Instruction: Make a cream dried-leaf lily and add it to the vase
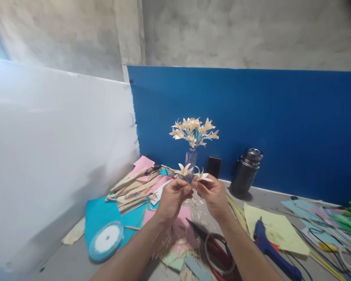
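Over the table, my left hand [173, 195] is closed in a pinch, with a cream craft flower [185, 169] standing just above its fingertips. My right hand [213, 194] pinches close beside it, and a second cream flower [204, 176] lies against its fingers. The fingertips of both hands nearly meet; the stems between them are too small to make out. Behind the hands, a clear bottle [191, 158] holds a bunch of similar cream flowers [193, 129] with light-blue stems.
Dried strips [137, 191] and coloured paper lie left, near a blue ribbon spool [107, 240]. Red-handled scissors [203, 232] and a tape ring [219, 253] lie below my right forearm. Rightward are a glue gun [269, 246], thermos [245, 173], phone [214, 168] and cables.
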Demonstrator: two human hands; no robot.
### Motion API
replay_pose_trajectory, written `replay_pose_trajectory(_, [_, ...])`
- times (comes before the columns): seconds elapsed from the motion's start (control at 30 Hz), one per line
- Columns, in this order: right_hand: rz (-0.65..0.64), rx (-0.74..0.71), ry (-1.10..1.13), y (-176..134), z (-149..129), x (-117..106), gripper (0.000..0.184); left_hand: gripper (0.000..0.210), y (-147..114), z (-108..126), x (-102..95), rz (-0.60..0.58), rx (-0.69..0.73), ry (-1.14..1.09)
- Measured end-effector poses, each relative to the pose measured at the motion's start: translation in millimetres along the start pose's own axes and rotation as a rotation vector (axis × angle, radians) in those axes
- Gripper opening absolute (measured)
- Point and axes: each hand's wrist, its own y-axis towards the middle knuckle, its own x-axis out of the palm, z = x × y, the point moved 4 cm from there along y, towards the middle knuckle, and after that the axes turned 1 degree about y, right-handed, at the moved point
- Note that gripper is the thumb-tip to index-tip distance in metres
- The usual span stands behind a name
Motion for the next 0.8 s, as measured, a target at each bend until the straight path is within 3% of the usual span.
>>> replay_pose_trajectory(0.17, [-0.029, -0.052, -0.110, -2.8, -8.4, 4.3, 0.027, 0.035, -0.8, -2.6, 1.3, 0.017, -0.042, 0.002])
replay_pose_trajectory(0.3, [-0.061, -0.155, -0.230, -5.0, -21.9, 7.0, 0.025, 0.035, -1.6, -1.4, 2.7, -0.005, 0.010, 0.058])
replay_pose_trajectory(0.47, [-0.123, -0.138, -0.219, -4.8, -19.8, 5.7, 0.021, 0.031, -0.5, -0.5, -0.1, -0.011, 0.081, 0.183])
replay_pose_trajectory(0.8, [-0.018, -0.059, -0.137, 0.7, -12.6, -0.5, 0.031, 0.023, -0.3, -4.7, 1.9, -0.055, 0.025, 0.027])
